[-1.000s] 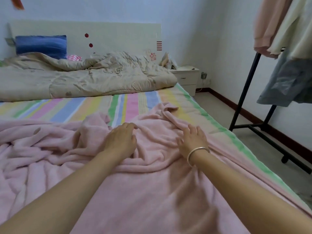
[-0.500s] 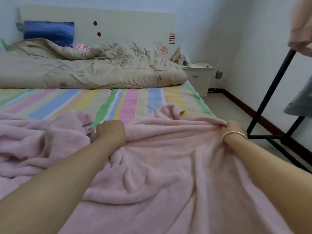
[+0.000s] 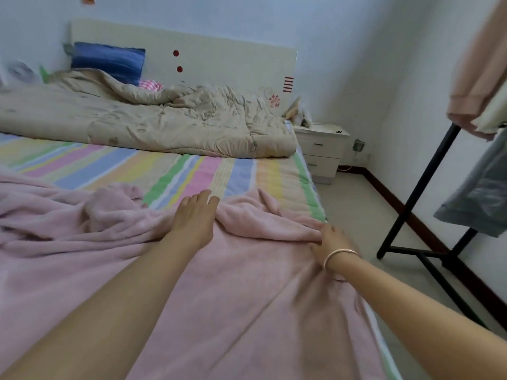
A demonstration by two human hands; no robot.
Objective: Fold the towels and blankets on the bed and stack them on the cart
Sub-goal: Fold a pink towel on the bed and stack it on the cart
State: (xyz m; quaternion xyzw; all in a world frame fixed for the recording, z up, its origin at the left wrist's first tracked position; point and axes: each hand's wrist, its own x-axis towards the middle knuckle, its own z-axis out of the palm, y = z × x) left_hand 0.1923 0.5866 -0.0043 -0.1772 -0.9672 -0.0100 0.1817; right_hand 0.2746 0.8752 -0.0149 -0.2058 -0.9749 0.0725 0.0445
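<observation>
1 wide-angle head-worn camera looks forward and down along the striped bed [image 3: 192, 171] toward its headboard [image 3: 219, 58], close above the pink blanket [image 3: 233, 297], with the black rack [image 3: 421, 187] at the right edge.

the left grip [image 3: 193, 218] has let go and now lies flat on the pink blanket [image 3: 247, 283].

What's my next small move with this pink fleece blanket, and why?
Probably sweep the flat left hand leftward over the pink fleece blanket to smooth it: that side lies bunched, while the right hand grips it at the edge of the striped bed.
</observation>
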